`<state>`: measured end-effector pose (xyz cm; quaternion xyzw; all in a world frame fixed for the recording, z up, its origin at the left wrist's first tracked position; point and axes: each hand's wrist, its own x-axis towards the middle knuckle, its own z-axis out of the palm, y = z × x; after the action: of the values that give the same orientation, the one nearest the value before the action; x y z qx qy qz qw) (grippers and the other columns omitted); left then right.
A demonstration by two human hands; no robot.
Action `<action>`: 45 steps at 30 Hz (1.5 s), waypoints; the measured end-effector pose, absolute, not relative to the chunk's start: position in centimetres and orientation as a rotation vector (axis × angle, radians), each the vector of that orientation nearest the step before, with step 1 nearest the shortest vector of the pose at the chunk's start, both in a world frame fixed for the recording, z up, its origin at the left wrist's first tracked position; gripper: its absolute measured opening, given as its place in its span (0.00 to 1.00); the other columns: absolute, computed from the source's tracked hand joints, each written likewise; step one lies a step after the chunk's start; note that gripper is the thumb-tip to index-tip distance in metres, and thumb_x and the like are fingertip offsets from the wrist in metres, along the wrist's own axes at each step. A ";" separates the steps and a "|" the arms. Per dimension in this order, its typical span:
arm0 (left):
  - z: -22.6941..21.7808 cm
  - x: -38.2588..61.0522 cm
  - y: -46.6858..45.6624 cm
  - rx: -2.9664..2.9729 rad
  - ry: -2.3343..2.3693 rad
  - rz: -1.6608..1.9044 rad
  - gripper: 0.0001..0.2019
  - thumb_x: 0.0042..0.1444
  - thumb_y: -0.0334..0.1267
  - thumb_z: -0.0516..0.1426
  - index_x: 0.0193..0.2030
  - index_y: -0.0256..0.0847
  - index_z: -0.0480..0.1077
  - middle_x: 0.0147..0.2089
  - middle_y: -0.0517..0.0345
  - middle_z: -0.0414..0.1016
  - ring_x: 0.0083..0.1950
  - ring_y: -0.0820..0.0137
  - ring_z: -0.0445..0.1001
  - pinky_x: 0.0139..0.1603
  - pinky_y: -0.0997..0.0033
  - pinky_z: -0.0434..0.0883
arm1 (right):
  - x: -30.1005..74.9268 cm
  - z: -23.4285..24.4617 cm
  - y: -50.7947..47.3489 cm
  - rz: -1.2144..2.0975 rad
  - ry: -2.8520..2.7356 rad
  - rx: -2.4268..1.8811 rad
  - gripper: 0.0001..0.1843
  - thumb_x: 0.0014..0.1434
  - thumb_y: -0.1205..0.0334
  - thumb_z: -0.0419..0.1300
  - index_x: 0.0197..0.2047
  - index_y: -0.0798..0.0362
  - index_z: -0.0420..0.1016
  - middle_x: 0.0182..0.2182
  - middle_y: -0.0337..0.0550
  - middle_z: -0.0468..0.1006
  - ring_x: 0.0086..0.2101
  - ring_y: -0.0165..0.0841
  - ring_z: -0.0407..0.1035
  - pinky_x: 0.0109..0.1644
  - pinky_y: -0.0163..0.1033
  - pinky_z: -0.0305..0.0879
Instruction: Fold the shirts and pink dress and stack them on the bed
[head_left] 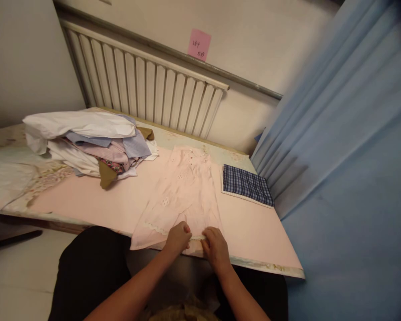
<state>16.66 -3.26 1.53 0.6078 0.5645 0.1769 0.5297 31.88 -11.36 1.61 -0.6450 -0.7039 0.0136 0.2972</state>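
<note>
A pale pink dress with a light trim near its hem lies spread flat before me, its wide bottom end toward me at the table's front edge. My left hand is closed in a pinch on the hem. Just to its right, my right hand has its fingers bent and closed on the same hem, with a short stretch of trim showing between the two hands. The cloth under the fingers is partly hidden.
A heap of crumpled clothes sits at the left of the table. Folded dark blue checked cloth lies at the right, near a blue curtain. A radiator and a pink note are at the wall behind.
</note>
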 end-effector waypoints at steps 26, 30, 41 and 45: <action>4.5 11.1 -5.5 2.079 1.376 0.482 0.07 0.59 0.31 0.47 0.37 0.43 0.65 0.39 0.57 0.70 0.42 0.69 0.68 0.46 0.70 0.63 | 30.4 2.4 -7.5 -0.103 -1.900 -1.540 0.25 0.57 0.75 0.45 0.55 0.54 0.69 0.57 0.51 0.68 0.59 0.38 0.58 0.62 0.53 0.57; 4.2 8.4 -4.6 2.326 1.409 0.569 0.09 0.59 0.29 0.47 0.39 0.42 0.65 0.41 0.54 0.68 0.46 0.66 0.65 0.49 0.66 0.63 | 28.8 1.4 -5.7 -0.111 -2.093 -1.584 0.24 0.61 0.70 0.49 0.60 0.58 0.64 0.61 0.54 0.62 0.64 0.41 0.50 0.65 0.56 0.51; 3.5 7.8 -3.7 2.592 1.398 0.310 0.07 0.58 0.31 0.51 0.41 0.41 0.68 0.45 0.52 0.69 0.48 0.61 0.63 0.49 0.60 0.62 | 28.1 0.6 -5.8 -0.133 -2.167 -1.665 0.25 0.62 0.65 0.53 0.62 0.56 0.61 0.63 0.52 0.60 0.63 0.41 0.51 0.66 0.55 0.48; 3.4 7.9 -3.2 2.667 1.389 0.277 0.10 0.60 0.29 0.47 0.39 0.39 0.69 0.42 0.50 0.70 0.45 0.61 0.64 0.48 0.60 0.62 | 28.1 0.6 -5.7 -0.125 -2.153 -1.668 0.25 0.62 0.65 0.53 0.63 0.55 0.61 0.63 0.51 0.60 0.64 0.42 0.51 0.66 0.56 0.48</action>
<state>7.90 -3.23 3.39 0.8815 0.4592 0.0915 0.0606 28.11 -5.70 0.62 -0.5986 -0.7728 -0.0449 0.2060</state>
